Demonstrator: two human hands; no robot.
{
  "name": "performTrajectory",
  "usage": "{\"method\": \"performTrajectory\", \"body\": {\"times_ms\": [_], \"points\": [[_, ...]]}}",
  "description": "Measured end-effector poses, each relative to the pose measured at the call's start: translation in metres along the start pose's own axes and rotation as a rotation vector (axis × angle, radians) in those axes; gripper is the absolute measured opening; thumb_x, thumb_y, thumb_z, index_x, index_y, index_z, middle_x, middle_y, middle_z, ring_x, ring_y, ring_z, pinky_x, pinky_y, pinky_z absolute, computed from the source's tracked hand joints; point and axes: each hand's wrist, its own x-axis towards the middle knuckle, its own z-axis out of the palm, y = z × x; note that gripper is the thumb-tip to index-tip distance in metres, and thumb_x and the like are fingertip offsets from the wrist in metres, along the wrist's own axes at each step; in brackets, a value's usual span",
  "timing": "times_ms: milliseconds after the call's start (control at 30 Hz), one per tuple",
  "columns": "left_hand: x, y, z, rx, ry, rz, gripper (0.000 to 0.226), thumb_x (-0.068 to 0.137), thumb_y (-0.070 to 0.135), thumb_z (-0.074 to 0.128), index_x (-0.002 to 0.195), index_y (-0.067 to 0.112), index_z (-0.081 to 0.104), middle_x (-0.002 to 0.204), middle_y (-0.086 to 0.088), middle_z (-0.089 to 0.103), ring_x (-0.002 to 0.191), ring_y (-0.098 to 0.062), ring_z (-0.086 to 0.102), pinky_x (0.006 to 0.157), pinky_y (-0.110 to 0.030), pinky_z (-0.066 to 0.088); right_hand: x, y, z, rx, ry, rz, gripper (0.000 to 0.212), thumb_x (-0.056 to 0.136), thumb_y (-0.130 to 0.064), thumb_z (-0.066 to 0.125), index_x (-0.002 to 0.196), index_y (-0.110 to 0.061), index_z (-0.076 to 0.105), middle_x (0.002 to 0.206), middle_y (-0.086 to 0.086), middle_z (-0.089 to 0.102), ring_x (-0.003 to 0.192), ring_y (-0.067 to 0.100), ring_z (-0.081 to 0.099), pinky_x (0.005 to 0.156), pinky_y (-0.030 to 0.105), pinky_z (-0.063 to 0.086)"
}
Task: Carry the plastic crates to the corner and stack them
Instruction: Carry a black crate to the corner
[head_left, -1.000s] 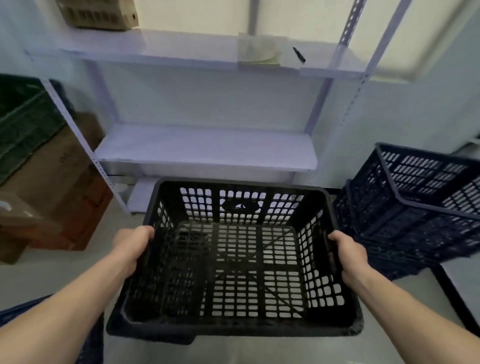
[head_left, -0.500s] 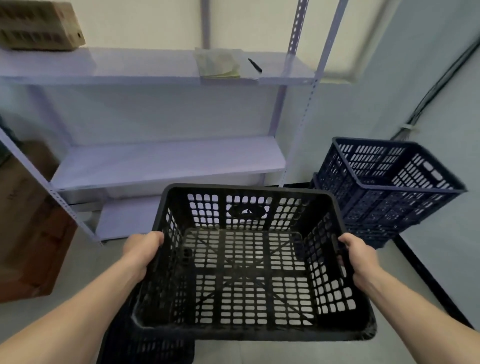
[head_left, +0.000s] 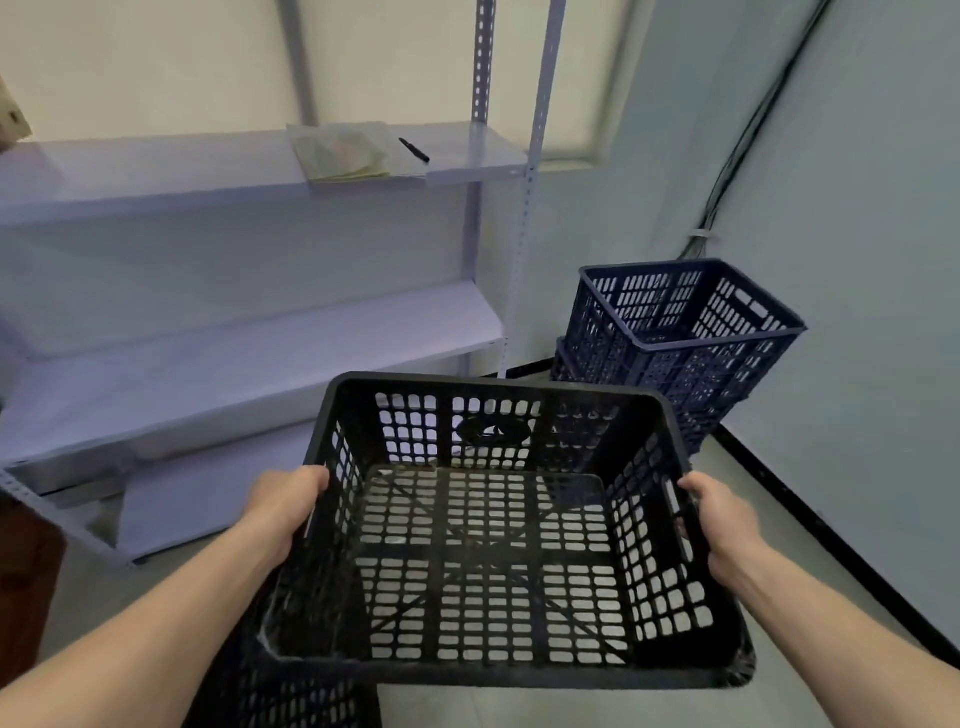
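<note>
**While gripped at both sides, black crate is held above the floor, short of the corner**

As seen from the head camera, the black crate (head_left: 498, 670) is held level w/ its open top up and nothing inside. Its left wall is gripped by the left hand (head_left: 283, 506), fingers curled over the rim. Its right wall is gripped by the right hand (head_left: 724, 525) at the handle slot; fingertips can be made out on the inner side of that wall. Both forearms are stretched forward from the near edge.

In the far right corner, two blue crates (head_left: 680, 332) are stacked on the floor (head_left: 571, 706). The top one is seated askew, turned and tilted vs. the lower one (head_left: 566, 364). The black crate is near this stack but apart from it, to its left and nearer.

Below the held crate, at near left, part of another dark crate (head_left: 291, 696) is seen; whether the two touch cannot be told.

A pale metal shelf unit (head_left: 249, 358) is set along the far left wall. On its upper shelf some papers (head_left: 340, 153) are laid, w/ a black pen (head_left: 414, 150) just to their right. Dark cables (head_left: 727, 171) are run down the right wall to the corner, and a black strip (head_left: 831, 540) is fixed along that wall's base. A brown box (head_left: 21, 571) is cut off at the left edge.
</note>
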Motion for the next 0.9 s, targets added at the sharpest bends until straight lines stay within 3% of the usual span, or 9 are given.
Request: {"method": "performTrajectory", "body": {"times_ms": [100,200,367,500,600,733,900], "points": [[-0.005,0.008,0.019,0.053,-0.026,0.027,0.018,0.079,0.013,0.062,0.087,-0.003,0.065,0.083,-0.024,0.071,0.081,-0.042,0.069,0.077,-0.051,0.058,0.000,0.000,-0.024,0.024,0.045,0.004,0.012,0.083,-0.016,0.067,0.083,-0.004,0.070,0.062,0.010,0.065,0.055,0.028,0.058,0.060,0.038,0.050],[-0.013,0.015,0.044,0.082,-0.066,0.045,0.017,0.082,0.013,0.062,0.090,-0.002,0.064,0.086,-0.024,0.070,0.081,-0.040,0.068,0.072,-0.045,0.056,0.004,0.002,-0.051,0.050,0.085,0.008,0.010,0.085,-0.014,0.066,0.082,-0.005,0.068,0.066,0.010,0.063,0.055,0.026,0.056,0.056,0.035,0.048],[-0.031,0.027,0.096,0.144,-0.149,0.057,0.018,0.081,0.012,0.061,0.091,-0.002,0.065,0.089,-0.026,0.071,0.085,-0.043,0.070,0.081,-0.054,0.058,0.020,0.010,-0.101,0.097,0.137,0.041,0.011,0.086,-0.015,0.066,0.086,-0.004,0.068,0.068,0.011,0.062,0.055,0.025,0.056,0.055,0.034,0.049],[-0.049,0.037,0.149,0.209,-0.186,0.094,0.015,0.084,0.013,0.062,0.090,0.000,0.063,0.093,-0.026,0.070,0.086,-0.041,0.069,0.080,-0.052,0.057,0.043,0.019,-0.149,0.104,0.172,0.061,0.011,0.089,-0.014,0.063,0.083,-0.006,0.066,0.055,0.006,0.062,0.046,0.020,0.058,0.050,0.031,0.050],[-0.062,0.045,0.196,0.246,-0.221,0.105,0.016,0.087,0.016,0.063,0.092,0.001,0.063,0.097,-0.026,0.070,0.091,-0.042,0.069,0.087,-0.053,0.057,0.066,0.025,-0.187,0.132,0.201,0.072,0.013,0.088,-0.016,0.062,0.084,-0.005,0.067,0.053,0.007,0.062,0.054,0.027,0.059,0.061,0.039,0.052],[-0.080,0.055,0.263,0.295,-0.273,0.094,0.018,0.087,0.018,0.064,0.096,0.002,0.062,0.095,-0.025,0.071,0.091,-0.041,0.070,0.091,-0.057,0.056,0.106,0.036,-0.245,0.188,0.201,0.130,0.027,0.085,-0.025,0.062,0.096,-0.001,0.072,0.076,0.016,0.067,0.068,0.032,0.064,0.072,0.045,0.055],[-0.116,0.073,0.346,0.308,-0.322,0.135,0.016,0.088,0.015,0.064,0.094,0.000,0.062,0.091,-0.025,0.070,0.087,-0.039,0.067,0.078,-0.046,0.054,0.161,0.046,-0.323,0.218,0.182,0.198,0.060,0.071,-0.040,0.065,0.113,0.003,0.071,0.084,0.015,0.069,0.082,0.035,0.067,0.093,0.060,0.055]]}}
